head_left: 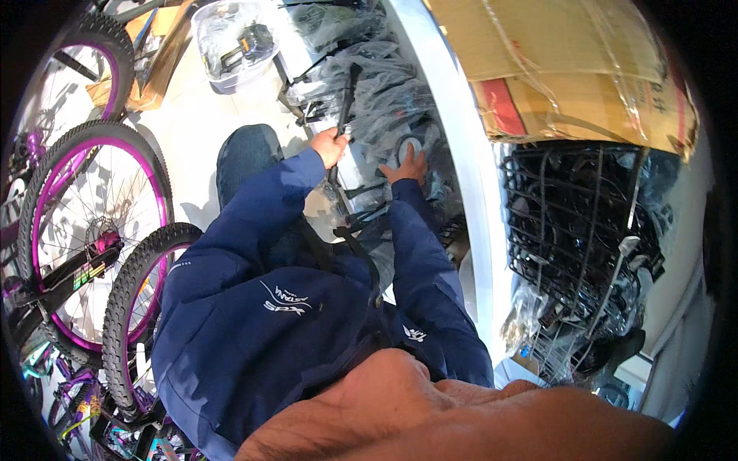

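My left hand (330, 147) is closed round a long black bar (347, 104) with a thicker upper end; its exact kind I cannot make out. To the right, my right hand (407, 166) has its fingers spread over a pile of dark parts in clear plastic bags (384, 84). A pale round piece (400, 144) lies by its fingertips; whether they touch it I cannot tell. More thin black bars (296, 104) lie left of the pile, near my left hand.
Bicycles with purple-rimmed wheels (100, 146) stand along the left. A clear plastic bin (223, 81) sits on the floor ahead. On the right, beyond a white shelf edge (461, 154), are a cardboard box (569, 69) and a black wire basket (565, 207) of dark parts.
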Demonstrator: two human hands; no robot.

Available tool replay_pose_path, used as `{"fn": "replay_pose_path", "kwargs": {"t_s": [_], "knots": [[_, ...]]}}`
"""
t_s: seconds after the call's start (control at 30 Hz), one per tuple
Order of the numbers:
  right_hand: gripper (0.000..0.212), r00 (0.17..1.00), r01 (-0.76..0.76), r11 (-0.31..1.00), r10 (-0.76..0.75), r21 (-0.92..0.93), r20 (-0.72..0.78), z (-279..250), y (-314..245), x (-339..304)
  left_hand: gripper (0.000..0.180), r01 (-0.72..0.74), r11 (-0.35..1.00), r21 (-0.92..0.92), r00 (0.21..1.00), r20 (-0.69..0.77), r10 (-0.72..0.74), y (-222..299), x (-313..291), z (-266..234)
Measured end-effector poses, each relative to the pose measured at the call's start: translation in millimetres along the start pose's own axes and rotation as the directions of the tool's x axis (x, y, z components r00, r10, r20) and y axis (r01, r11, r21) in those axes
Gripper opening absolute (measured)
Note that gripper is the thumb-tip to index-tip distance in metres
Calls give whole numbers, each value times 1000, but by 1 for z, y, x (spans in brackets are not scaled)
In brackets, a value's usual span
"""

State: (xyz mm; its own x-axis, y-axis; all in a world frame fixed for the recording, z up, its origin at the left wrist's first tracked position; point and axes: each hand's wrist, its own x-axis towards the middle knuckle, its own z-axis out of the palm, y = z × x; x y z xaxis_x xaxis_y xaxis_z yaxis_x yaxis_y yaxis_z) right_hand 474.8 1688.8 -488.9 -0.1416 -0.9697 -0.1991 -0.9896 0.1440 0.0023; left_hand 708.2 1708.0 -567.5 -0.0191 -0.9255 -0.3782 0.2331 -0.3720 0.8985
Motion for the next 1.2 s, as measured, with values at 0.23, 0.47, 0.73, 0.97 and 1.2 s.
{"fn": "replay_pose_path", "kwargs": {"t_s": [0.23,0.47,0.73,0.97,1.2], "knots": [[103,988,-141,972,150,-189,34,36,-3,22,19,104,992,-74,994,33,-102,14,2,5],[100,997,-71,976,71,-206,-6,43,13,27,26,-115,890,441,953,-203,224,5,21,-9],[97,999,-53,965,48,-258,-25,39,8,23,27,-63,943,326,962,-233,144,7,37,-3],[91,999,-25,985,20,-173,-31,42,9,26,23,-422,755,502,906,201,372,105,56,22],[94,993,-58,971,79,-230,85,33,2,24,25,60,995,-85,998,16,-59,113,52,18]]}}
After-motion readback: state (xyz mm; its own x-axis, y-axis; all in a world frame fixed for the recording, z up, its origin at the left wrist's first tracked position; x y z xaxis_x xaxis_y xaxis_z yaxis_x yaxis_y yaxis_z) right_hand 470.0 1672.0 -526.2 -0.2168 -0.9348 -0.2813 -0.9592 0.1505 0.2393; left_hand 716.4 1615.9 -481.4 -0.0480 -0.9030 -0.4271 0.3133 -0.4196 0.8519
